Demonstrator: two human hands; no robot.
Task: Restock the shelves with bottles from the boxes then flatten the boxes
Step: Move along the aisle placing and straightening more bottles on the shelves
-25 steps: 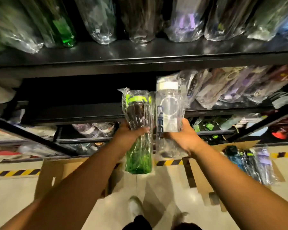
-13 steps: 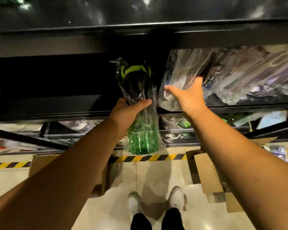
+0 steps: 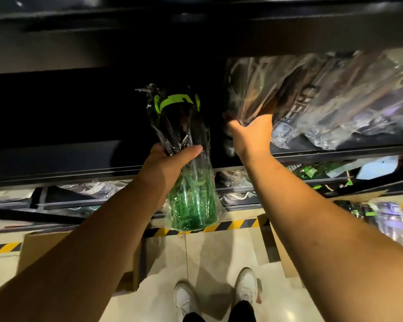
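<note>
Two hands up at a dark shelf (image 3: 335, 152), seen from the head camera looking down. Left hand (image 3: 170, 163) grips the green bottle (image 3: 192, 203) round its middle, thumb across the front and fingers wrapped behind. The bottle is in crinkled clear wrap and roughly upright, its black lid with a lime band on top and its green base at the bottom. It is held in the air in front of the shelf opening, its base lower than the shelf's front edge, not resting on anything. Right hand (image 3: 250, 135) is just to its right and apart from it. It cups the near end of a clear bottle (image 3: 249, 94), also wrapped, which lies on the shelf pointing inward. The thumb is at the bottle's left side; the fingertips go behind the wrap and are hidden. The clear bottle sits at the left end of a pile (image 3: 349, 105) of wrapped bottles on the same shelf and touches it; the pile is blurred, with some lettering I can't read. Lower shelves hold more wrapped goods (image 3: 91, 189), too blurred to name. On the floor (image 3: 207, 256) there is one open box (image 3: 44, 247) at left under the left forearm. A second box (image 3: 286, 261) is at right, with several bottles (image 3: 386, 219) lying by it. Striped tape (image 3: 230, 225) runs along the shelf foot. Two white shoes (image 3: 184, 298) stand between the boxes.
</note>
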